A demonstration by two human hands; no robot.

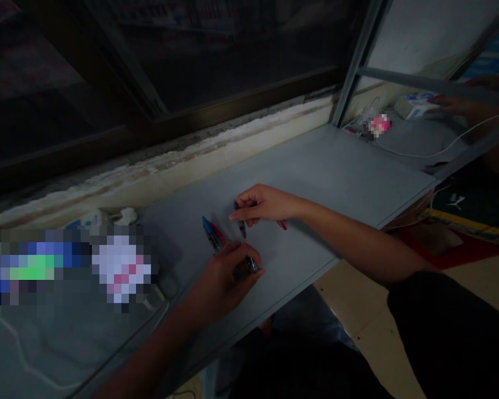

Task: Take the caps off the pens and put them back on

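Note:
Over the grey tabletop [303,160], my right hand [266,204] pinches a dark pen [243,228], its tip pointing down towards my left hand. My left hand [228,274] is closer to the front edge, its thumb and fingers closed on a small dark, shiny piece [251,265] whose exact kind I cannot make out. Just beyond the left knuckles lie a blue pen [208,224] and a pinkish-red pen [218,233], side by side with a dark one; their lower ends are hidden by the hand. Part of a red pen [281,224] shows beneath my right wrist.
Left of the hands are blurred-out items, a white adapter [96,221] and a cable [37,366]. A dark window [233,61] and rough sill run along the back. Past a metal frame [349,100] at right, another person's hand [451,104] touches a white box [416,105].

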